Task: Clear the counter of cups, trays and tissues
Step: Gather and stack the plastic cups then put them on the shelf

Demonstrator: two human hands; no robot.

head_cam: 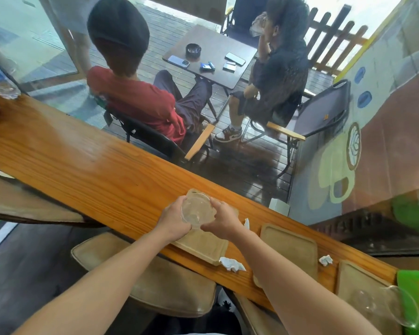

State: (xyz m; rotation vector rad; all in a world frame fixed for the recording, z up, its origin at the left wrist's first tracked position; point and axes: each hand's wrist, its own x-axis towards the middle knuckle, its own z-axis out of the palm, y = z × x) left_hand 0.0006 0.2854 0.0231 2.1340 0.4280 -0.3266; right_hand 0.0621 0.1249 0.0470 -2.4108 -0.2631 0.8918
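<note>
Both hands hold one clear plastic cup (197,211) above the long wooden bench (82,160). The left hand (173,220) closes its grip around the left side of the cup, and the right hand (221,220) closes its grip around the right side, with the fingers curled on the wall of the cup. The cup looks empty, and its open mouth faces the camera. It hangs over the far part of a pale wooden tray (203,245) that lies on the bench, directly under the hands.

A crumpled white tissue (231,264) lies on the bench, touching the near right corner of this tray. A smaller piece of tissue (246,223) sits just beside the right wrist, between the first tray and a second tray (293,247). The second tray is to the right, partly hidden by the right forearm. Another crumpled tissue (325,260) lies between the second tray and a third tray (358,284), which is at the right end of the bench. On the third tray a second clear cup (392,305) lies on its side.

At the far left end of the bench stands a plastic bottle (0,81). Behind the bench there is a glass window, and two people sit outside at a small dark table (211,54).
</note>
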